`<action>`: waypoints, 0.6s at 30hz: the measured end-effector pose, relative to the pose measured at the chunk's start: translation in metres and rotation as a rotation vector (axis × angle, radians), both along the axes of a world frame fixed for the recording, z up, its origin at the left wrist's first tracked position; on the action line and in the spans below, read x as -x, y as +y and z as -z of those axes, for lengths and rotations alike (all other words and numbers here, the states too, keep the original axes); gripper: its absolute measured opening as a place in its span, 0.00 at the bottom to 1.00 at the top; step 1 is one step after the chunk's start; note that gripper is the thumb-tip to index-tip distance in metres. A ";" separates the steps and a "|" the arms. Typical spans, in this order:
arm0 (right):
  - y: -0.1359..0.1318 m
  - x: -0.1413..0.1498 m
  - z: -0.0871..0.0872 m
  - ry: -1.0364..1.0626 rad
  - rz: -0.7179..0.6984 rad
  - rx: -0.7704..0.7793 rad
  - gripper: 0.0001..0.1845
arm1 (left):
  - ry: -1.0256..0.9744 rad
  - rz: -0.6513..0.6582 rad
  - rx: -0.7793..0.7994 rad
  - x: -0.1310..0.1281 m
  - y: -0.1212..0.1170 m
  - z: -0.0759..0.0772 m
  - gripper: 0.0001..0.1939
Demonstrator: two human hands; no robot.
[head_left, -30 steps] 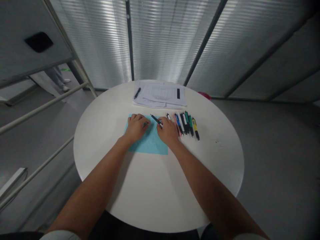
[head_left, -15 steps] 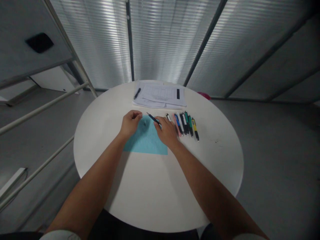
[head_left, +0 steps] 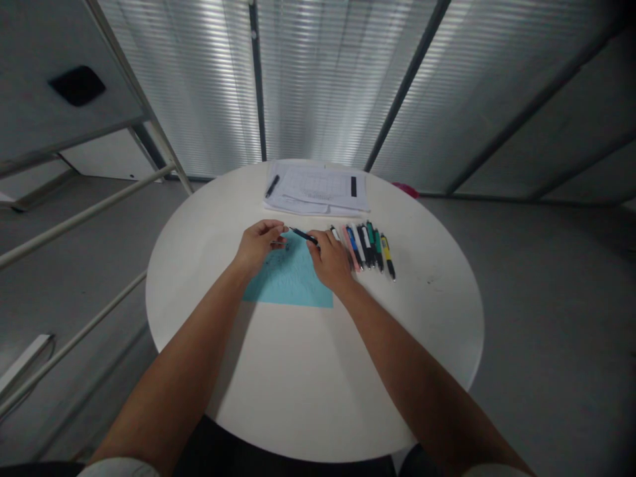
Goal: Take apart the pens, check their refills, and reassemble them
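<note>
A dark pen (head_left: 303,234) is gripped in my right hand (head_left: 330,260), its thin tip pointing left. At that tip, the thumb and forefinger of my left hand (head_left: 261,242) are pinched together; whatever lies between them is too small to make out. The other left fingers are partly curled below the pinch. Both hands are over a light blue sheet (head_left: 293,285). A few tiny dark bits show on the sheet near my left fingers, too small to name.
Several pens (head_left: 370,244) in various colours lie side by side right of my right hand. A stack of printed papers (head_left: 318,189) with a black pen (head_left: 272,186) on it is at the far side of the round white table (head_left: 308,384). A metal-railed frame (head_left: 84,215) stands left.
My left hand has shifted slightly right, and its pinched fingertips are now at the pen's tip, where there was a gap before. My right hand with the pen has barely moved.
</note>
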State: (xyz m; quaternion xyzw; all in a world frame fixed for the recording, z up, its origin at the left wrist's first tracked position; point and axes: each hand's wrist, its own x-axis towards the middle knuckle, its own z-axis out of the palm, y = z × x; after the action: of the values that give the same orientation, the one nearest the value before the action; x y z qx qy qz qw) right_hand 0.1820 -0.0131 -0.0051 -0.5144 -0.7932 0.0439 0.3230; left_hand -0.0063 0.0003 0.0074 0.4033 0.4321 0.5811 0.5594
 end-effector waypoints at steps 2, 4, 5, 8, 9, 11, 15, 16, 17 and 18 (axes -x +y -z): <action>0.001 0.000 0.001 -0.001 -0.002 -0.001 0.17 | -0.011 0.021 0.008 0.000 -0.001 -0.001 0.10; 0.002 0.000 0.002 0.001 -0.007 -0.010 0.17 | -0.011 0.033 0.013 -0.001 -0.001 -0.001 0.10; 0.002 0.000 0.003 0.003 -0.010 -0.016 0.16 | -0.010 0.040 0.013 -0.001 -0.001 -0.002 0.10; 0.004 -0.001 0.004 0.007 -0.015 -0.034 0.16 | -0.011 0.056 0.020 -0.001 -0.002 -0.003 0.09; 0.004 -0.001 0.005 0.005 -0.014 -0.037 0.16 | -0.010 0.057 0.023 -0.001 -0.002 -0.003 0.09; 0.004 -0.001 0.006 0.000 -0.012 -0.039 0.16 | -0.002 0.055 0.029 0.000 -0.002 -0.003 0.09; 0.004 -0.001 0.006 -0.009 -0.012 -0.041 0.16 | 0.041 0.039 0.027 -0.001 -0.002 -0.003 0.09; 0.004 -0.001 0.006 -0.014 -0.010 -0.043 0.16 | 0.067 0.031 0.022 -0.001 -0.002 -0.003 0.10; 0.003 -0.001 0.006 -0.020 -0.006 -0.045 0.15 | 0.097 0.021 0.016 -0.001 -0.002 -0.002 0.10; 0.003 -0.001 0.006 -0.027 -0.003 -0.048 0.15 | 0.133 0.010 0.009 -0.001 -0.002 -0.002 0.10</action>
State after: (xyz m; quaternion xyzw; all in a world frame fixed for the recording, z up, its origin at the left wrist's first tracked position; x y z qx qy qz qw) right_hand 0.1828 -0.0099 -0.0107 -0.5059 -0.7990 0.0185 0.3245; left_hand -0.0050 -0.0012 0.0096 0.4404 0.4690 0.5483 0.5343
